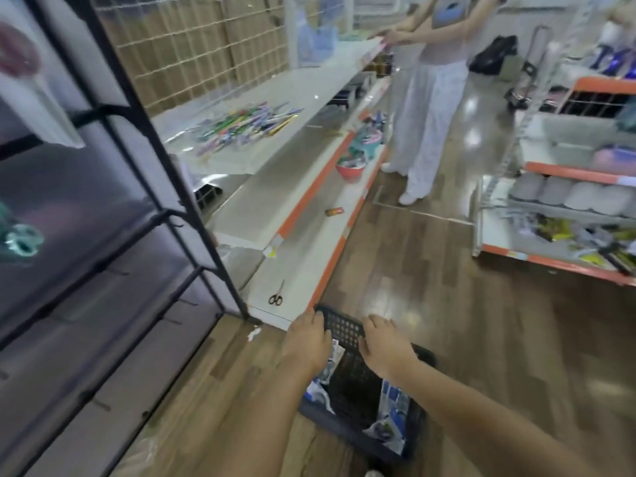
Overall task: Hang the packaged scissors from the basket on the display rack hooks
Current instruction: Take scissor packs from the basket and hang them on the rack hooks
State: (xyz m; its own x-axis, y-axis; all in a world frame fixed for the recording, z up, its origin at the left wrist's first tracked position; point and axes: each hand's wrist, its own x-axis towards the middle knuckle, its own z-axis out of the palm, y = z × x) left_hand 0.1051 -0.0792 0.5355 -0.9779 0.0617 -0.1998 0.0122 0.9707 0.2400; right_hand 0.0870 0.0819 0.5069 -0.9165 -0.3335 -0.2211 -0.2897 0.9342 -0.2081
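Retail shop, aisle view. White gondola shelving (303, 215) with orange edge strips runs along the left; a second orange-trimmed unit (550, 256) at right carries stacked goods. Loose pens and stationery (241, 127) lie on an upper shelf. Black hook-fitted display rack (113, 215) at near left. Wood-pattern floor (430, 277).

There is only one view, from a wide-angle camera worn on the person's head. It looks forward and steeply down. The basket (344, 330) on the wooden floor (447, 304) is close below the lens, at the bottom centre, with both forearms reaching into the picture from the lower edge. The display rack (144, 139) fills the left side very near. The aisle shelves (309, 187) go away toward the upper right, bent by the lens.
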